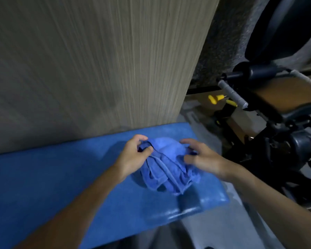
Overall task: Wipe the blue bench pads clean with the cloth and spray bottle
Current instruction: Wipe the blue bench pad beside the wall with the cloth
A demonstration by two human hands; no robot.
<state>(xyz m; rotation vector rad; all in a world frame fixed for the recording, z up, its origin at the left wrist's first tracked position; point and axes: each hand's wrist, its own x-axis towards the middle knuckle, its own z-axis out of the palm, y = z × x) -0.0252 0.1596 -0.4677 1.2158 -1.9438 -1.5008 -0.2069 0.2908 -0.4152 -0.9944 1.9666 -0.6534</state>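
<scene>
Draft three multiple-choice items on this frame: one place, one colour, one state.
1. Where does the cloth lie? A. floor B. pad C. machine
2. What colour is the cloth? A. blue B. white C. yellow
3. What are the left hand and right hand doing? A. both idle B. one holds a bottle C. both grip the cloth
Answers: 1 B, it lies bunched on the pad; 2 A, it is blue like the pad beneath; 3 C, fingers of both curl round its folds.
</scene>
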